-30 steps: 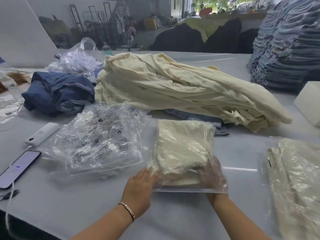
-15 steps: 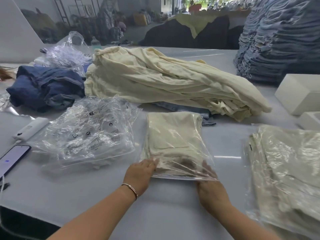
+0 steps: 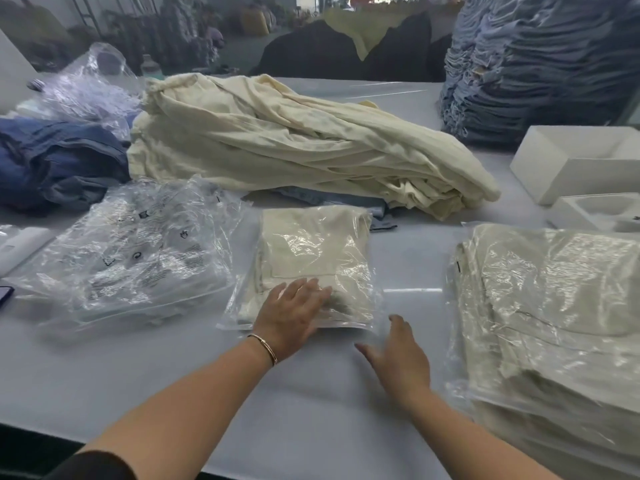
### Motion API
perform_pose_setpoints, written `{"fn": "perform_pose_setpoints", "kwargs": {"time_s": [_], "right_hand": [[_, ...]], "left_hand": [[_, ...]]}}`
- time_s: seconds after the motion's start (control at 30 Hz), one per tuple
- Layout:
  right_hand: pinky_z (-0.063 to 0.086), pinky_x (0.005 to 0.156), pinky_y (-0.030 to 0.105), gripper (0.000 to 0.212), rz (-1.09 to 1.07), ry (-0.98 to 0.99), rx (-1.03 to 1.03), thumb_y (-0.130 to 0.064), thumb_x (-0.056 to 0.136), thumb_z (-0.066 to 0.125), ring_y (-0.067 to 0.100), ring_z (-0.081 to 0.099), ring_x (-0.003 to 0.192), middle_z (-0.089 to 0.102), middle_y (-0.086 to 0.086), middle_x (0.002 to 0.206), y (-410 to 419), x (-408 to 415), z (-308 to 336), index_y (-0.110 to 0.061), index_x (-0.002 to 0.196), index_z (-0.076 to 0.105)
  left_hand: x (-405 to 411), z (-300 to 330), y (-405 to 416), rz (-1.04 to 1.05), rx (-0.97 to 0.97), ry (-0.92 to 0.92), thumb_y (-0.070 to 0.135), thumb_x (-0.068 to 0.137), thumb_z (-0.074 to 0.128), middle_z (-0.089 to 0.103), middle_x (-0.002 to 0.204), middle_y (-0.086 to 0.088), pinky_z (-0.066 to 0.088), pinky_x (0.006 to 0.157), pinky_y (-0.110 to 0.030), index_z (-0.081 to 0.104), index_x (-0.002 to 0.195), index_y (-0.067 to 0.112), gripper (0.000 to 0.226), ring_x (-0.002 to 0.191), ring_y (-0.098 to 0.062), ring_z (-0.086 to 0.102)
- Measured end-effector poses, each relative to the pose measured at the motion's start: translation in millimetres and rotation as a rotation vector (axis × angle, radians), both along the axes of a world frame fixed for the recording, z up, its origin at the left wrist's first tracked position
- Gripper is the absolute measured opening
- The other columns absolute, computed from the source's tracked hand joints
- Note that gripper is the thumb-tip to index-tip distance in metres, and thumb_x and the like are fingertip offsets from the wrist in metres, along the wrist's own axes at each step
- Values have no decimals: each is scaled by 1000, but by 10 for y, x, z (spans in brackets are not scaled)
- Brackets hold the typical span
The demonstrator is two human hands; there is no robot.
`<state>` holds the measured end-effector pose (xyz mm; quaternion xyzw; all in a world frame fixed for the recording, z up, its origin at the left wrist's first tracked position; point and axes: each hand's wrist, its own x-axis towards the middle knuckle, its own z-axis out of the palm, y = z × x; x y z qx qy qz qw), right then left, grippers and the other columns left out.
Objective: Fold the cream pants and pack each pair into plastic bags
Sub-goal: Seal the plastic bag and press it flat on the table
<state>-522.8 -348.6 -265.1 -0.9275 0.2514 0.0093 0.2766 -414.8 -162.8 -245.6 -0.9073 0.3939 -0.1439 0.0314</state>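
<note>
Head view showed the bagged pants [image 3: 311, 265] lying lengthwise away from her, left hand [image 3: 291, 315] flat on the near end, right hand [image 3: 398, 358] open just beside it.

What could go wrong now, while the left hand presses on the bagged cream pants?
1. The left hand presses flat on the bagged cream pants; the slick plastic might slide on the smooth table.
2. The bag's near edge looks unsealed, and the right hand is off it, so the fold could creep out.
</note>
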Motion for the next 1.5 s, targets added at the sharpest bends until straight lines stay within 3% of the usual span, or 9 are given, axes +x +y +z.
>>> {"fn": "perform_pose_setpoints", "kwargs": {"time_s": [0.13,0.2,0.33,0.77,0.97,1.1,1.27,1.37,1.5], "right_hand": [[38,64,32,18,-164,-22,184,-33,93,49,26,55,81,58,4,95,58,315,13,-16,88,49],[39,61,32,8,-319,-74,301,-19,86,55,25,52,74,58,5,82,-3,382,2,-13,83,50],[39,60,30,15,-343,-36,396,-17,81,62,24,55,76,58,4,83,-66,413,42,-10,89,51],[53,57,36,11,-199,1,467,-4,73,52,19,65,43,68,9,63,-379,107,168,-5,83,55],[57,66,42,32,-91,-9,407,-18,72,67,25,65,61,58,2,71,-454,-30,74,-19,98,48],[56,63,43,22,-36,-158,402,-9,82,65,20,61,57,54,2,74,-364,21,27,-24,91,51],[50,47,38,16,-308,-204,583,5,81,44,22,60,42,63,17,65,-444,30,-27,-6,71,51],[43,39,22,9,-369,-105,983,-15,90,56,26,64,49,65,17,74,-457,88,104,-6,87,55],[45,40,20,21,-249,-3,928,-21,86,70,20,65,49,71,15,66,-349,93,94,-4,87,58]], "left_hand": [[107,62,-169,29,106,10,27,62,80,68,93,-1,52,53,-28,68,115,17,55,80,-22,65],[177,50,-196,72,145,111,24,82,62,61,107,-4,53,64,-33,56,126,15,45,98,-25,60],[380,39,-222,173,87,191,26,90,48,51,120,-4,49,79,-37,45,124,14,36,113,-24,50],[292,-34,-202,9,-66,93,24,71,77,62,90,-12,54,55,-35,65,96,9,32,79,-32,64],[19,-266,585,240,-280,-87,38,70,64,59,109,-9,48,75,-41,61,125,16,59,99,-30,53],[-125,-300,919,572,-409,179,4,66,79,58,96,-15,50,57,-40,63,103,9,41,80,-37,60],[-149,-397,1150,814,-629,339,12,88,58,52,93,-8,44,62,-37,51,86,13,8,74,-35,54],[-159,-415,1205,883,-800,493,19,89,62,55,89,-4,40,65,-31,53,95,16,11,77,-27,57],[-104,-387,1323,886,-998,746,19,85,71,64,73,-5,44,62,-29,59,85,13,14,66,-23,58]]}}
